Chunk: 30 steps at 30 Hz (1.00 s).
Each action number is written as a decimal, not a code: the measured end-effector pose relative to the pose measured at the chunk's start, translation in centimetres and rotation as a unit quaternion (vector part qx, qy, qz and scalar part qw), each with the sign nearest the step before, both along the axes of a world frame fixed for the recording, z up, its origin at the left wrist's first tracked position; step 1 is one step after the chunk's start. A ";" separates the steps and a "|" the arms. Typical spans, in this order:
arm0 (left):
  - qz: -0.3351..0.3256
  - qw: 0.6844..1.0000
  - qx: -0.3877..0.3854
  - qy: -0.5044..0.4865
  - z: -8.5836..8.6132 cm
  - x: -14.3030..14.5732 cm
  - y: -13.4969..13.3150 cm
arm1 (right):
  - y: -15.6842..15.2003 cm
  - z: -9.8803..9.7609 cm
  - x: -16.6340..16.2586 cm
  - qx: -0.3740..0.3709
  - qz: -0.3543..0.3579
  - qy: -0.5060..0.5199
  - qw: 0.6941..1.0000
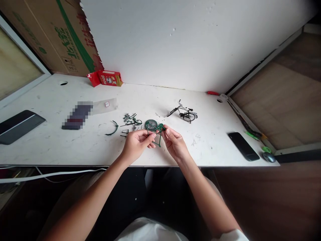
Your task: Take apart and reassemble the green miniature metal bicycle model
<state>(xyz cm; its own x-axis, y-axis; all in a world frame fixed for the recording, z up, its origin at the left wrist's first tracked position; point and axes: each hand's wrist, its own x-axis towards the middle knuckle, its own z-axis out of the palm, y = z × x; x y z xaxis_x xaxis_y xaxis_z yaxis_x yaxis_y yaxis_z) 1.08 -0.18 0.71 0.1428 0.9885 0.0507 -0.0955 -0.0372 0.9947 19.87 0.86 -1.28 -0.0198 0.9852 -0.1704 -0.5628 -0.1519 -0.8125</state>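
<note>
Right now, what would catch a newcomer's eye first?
Likely the small green bicycle frame, held between the left hand and right hand, low in the middle. Beyond it, to the right, stands a black model bicycle. A bright red packet sits at the back left.

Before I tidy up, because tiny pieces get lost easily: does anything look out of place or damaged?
The white board at the back looks damaged: small pits mark its surface and its left edge is ragged. Small green parts also lie scattered loosely near the left hand.
</note>
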 end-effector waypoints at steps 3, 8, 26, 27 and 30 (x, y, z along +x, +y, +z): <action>0.002 1.000 0.000 -0.005 -0.1 -0.1 0.1 | 0.0 0.1 0.0 -0.007 0.000 0.000 1.000; -0.001 1.000 -0.011 -0.007 -0.1 -0.4 0.1 | -0.1 0.0 -0.1 0.008 0.006 -0.012 1.000; -0.015 0.999 -0.003 0.030 -0.7 -1.1 -0.2 | -0.1 -0.7 0.9 0.083 0.066 -0.114 0.988; -0.016 0.999 -0.002 0.034 -0.7 -1.1 -0.3 | 0.0 -0.7 0.9 0.086 0.068 -0.120 0.987; -0.020 0.999 -0.004 0.046 -0.6 -1.2 -0.4 | 0.0 -0.7 1.1 0.107 0.077 -0.153 0.979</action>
